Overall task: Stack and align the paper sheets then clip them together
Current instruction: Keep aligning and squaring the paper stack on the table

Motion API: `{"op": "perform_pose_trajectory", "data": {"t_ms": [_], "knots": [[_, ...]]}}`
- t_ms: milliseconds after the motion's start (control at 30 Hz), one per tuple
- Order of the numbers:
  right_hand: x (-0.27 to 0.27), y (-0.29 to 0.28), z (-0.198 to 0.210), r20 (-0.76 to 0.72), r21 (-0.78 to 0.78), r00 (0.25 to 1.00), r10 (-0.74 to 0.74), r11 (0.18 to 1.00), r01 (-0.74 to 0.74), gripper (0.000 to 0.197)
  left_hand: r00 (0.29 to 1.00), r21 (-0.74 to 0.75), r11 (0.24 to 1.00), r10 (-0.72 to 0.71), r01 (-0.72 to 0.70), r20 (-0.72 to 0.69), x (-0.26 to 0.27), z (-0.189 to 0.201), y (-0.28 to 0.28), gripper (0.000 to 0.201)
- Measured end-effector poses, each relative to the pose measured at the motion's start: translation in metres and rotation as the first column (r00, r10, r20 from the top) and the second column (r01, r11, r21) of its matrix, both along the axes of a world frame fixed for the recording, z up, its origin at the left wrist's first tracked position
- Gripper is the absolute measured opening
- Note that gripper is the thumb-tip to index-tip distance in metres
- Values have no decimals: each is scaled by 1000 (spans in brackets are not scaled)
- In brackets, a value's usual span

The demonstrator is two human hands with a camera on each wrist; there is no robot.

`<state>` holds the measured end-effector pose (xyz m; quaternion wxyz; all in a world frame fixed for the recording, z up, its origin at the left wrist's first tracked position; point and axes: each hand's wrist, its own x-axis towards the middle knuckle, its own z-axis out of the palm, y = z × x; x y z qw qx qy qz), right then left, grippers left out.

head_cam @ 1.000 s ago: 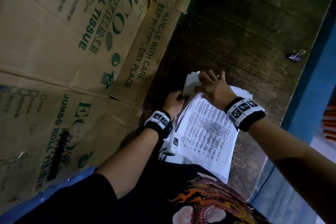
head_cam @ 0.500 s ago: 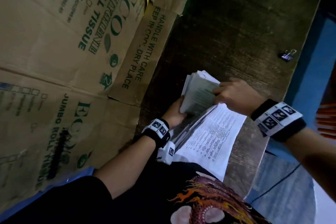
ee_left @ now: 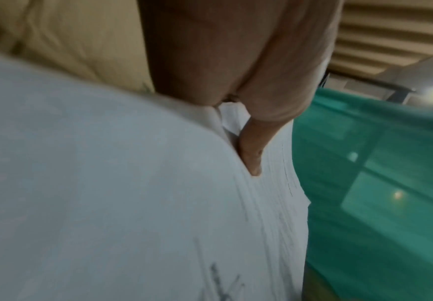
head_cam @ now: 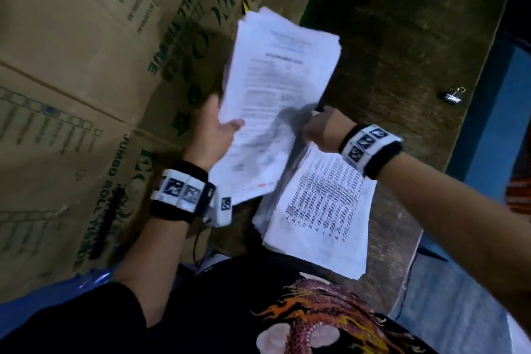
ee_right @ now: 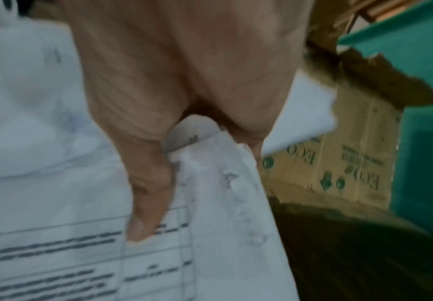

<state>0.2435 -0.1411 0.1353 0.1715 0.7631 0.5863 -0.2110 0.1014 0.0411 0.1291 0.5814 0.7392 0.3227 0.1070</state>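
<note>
Both hands hold one lifted stack of paper sheets (head_cam: 275, 100) above the dark wooden table (head_cam: 402, 46) in the head view: the left hand (head_cam: 214, 135) grips its left edge with the thumb laid over the printed front and the fingers hidden behind, while the right hand (head_cam: 323, 129) is closed on the lower right edge. The raised sheets are fanned unevenly at the top. Below them a second pile of printed sheets (head_cam: 321, 210) lies flat on the table near the person's body. A binder clip (head_cam: 454, 96) sits well apart near the table's right edge, and flattened cardboard boxes (head_cam: 86, 66) stand to the left. From the left wrist, the left hand (ee_left: 238, 67) pinches the stack, its thumb (ee_left: 253, 150) pressed on the sheet edges. From the right wrist, the right hand (ee_right: 184, 67) pinches the sheets (ee_right: 223, 203), thumb (ee_right: 146, 203) lying flat across the printed page.
</note>
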Motion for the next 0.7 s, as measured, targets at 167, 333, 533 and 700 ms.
{"op": "perform_pose_trajectory", "data": {"t_ms": [167, 333, 533, 700], "knots": [[1, 4, -44, 178, 41, 959, -222, 975, 218, 41, 971, -2, 985, 171, -173, 169, -18, 54, 49, 46], [1, -21, -11, -959, -72, -99, -264, -108, 992, 41, 948, -245, 969, 108, -33, 299, -23, 58, 43, 42], [-21, -102, 21, -984, -171, -174, -29, -86, 981, 22, 971, -491, 847, -110, 204, 214, -11, 4, -35, 49], [-50, -165, -23, -934, -5, -94, -344, -249, 969, 52, 960, -570, 777, -267, 266, 84, -7, -44, -82, 51]]}}
